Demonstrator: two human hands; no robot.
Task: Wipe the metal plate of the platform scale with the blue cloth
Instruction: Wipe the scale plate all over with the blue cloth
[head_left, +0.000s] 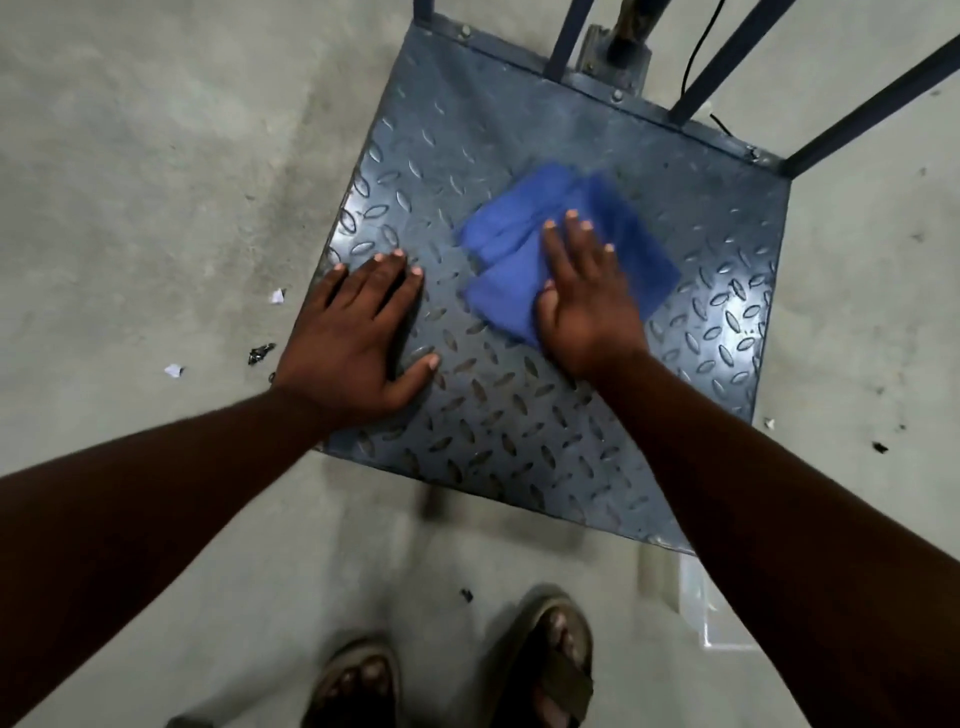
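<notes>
The platform scale's metal plate (519, 130) is a dark grey square with a raised diamond tread, lying low on the floor. A folded blue cloth (514, 234) lies near the plate's middle, its far edge blurred. My right hand (587, 296) lies flat on the cloth, palm down, fingers spread and pressing it against the plate. My left hand (358, 332) rests flat on the bare plate near its left edge, fingers apart, holding nothing.
Dark blue frame bars (727, 62) and a post base (618, 52) rise from the plate's far edge, with a black cable beside them. Concrete floor (156, 156) surrounds the scale, dotted with paper scraps (278, 296) and dark debris. My sandalled feet (457, 675) stand just before the plate.
</notes>
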